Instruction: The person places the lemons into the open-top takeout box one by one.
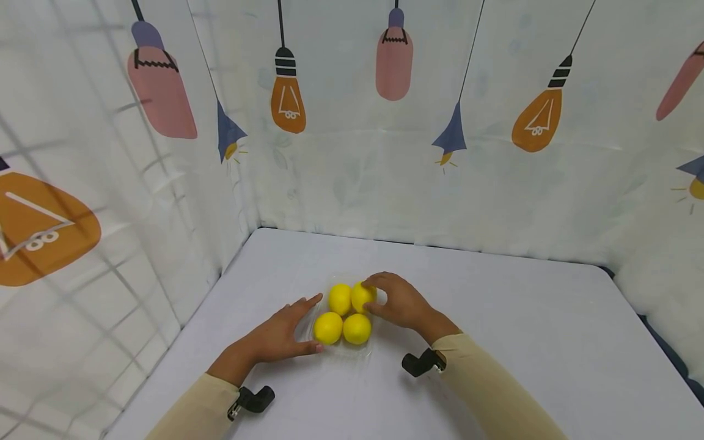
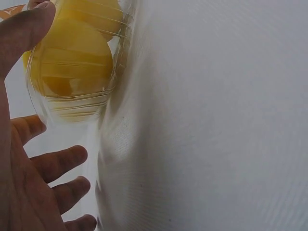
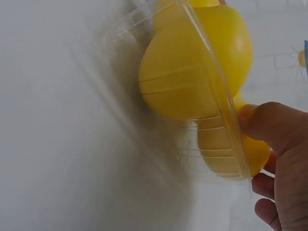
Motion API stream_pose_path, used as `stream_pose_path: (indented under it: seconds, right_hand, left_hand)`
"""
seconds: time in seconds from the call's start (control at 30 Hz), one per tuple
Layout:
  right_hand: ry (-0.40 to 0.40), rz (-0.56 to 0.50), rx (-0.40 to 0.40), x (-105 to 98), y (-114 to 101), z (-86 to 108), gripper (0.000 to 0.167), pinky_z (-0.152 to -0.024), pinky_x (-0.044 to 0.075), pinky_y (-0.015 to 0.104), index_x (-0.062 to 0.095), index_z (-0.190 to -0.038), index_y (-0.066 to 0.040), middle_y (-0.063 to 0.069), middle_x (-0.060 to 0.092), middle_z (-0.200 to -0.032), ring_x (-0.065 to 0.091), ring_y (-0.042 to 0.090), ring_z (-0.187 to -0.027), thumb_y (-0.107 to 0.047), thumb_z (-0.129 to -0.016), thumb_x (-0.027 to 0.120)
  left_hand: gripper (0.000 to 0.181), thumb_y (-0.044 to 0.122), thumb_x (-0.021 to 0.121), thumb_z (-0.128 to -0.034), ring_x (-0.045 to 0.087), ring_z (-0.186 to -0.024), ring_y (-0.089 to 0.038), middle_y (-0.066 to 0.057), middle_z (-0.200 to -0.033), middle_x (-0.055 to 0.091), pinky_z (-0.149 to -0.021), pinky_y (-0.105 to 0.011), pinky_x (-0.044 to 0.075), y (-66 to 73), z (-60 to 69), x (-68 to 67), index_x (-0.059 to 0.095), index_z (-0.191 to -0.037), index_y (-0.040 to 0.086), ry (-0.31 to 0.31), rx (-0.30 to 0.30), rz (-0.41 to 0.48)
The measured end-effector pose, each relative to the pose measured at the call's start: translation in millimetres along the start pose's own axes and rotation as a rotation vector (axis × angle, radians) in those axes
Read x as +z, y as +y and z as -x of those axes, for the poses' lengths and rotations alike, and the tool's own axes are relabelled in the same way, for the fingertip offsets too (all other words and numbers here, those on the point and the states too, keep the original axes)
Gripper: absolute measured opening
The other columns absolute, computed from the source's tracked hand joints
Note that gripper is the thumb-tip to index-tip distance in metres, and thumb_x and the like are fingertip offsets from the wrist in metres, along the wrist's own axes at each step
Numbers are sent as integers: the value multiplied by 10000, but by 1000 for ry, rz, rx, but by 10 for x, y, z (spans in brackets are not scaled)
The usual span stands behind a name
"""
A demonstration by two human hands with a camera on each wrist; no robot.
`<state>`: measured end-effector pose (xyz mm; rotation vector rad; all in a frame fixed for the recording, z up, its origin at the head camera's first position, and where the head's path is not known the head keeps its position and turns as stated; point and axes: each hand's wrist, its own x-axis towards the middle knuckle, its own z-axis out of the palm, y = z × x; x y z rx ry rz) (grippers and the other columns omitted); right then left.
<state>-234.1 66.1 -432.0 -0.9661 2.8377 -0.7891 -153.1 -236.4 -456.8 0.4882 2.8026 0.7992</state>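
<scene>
A clear plastic container (image 2: 72,109) sits on the white table with several smooth yellow balls in it. My right hand (image 1: 400,300) pinches the far right ball (image 1: 361,296) between thumb and fingers; in the right wrist view the thumb (image 3: 274,122) lies on this ball above the rim. My left hand (image 1: 277,333) is at the container's left side, fingers spread. Its thumb is by the near left ball (image 1: 327,328), at the container's edge. The near right ball (image 1: 357,329) and the far left ball (image 1: 340,299) rest against their neighbours.
The white table (image 1: 522,342) extends around the container. Behind it and on the left hang pale cloth walls (image 1: 352,177) printed with lamps and bulbs. A black wrist camera (image 1: 255,400) is on the left cuff, another black camera (image 1: 419,363) on the right.
</scene>
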Motion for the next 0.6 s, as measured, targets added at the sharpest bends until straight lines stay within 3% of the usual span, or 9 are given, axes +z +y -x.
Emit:
stream_pose_path:
  seconds: [0.17,0.6]
  right_hand:
    - [-32,15,-26,57,24,16,403,-1124,414,429,701,-1308,-191,-27,625,-1370,524,206,-1319,-323,-933,770]
    - [-25,25,-30,-3,14,90,439,-1134,402,444,671,-1354,-160,-3,591,-1425,496,222,-1356,-335,-958,743]
  left_hand:
    - [1067,719,724,-808,253,-1514,-369,-128,-1646,301,-1212,-597,167,2,13,8,228,-1649,292,7,7,-9]
    - [1072,741,707,-805,257,-1510,-380,-151,-1640,309,-1204,-608,181,23,17,-30,241,-1648,269,15,29,-25]
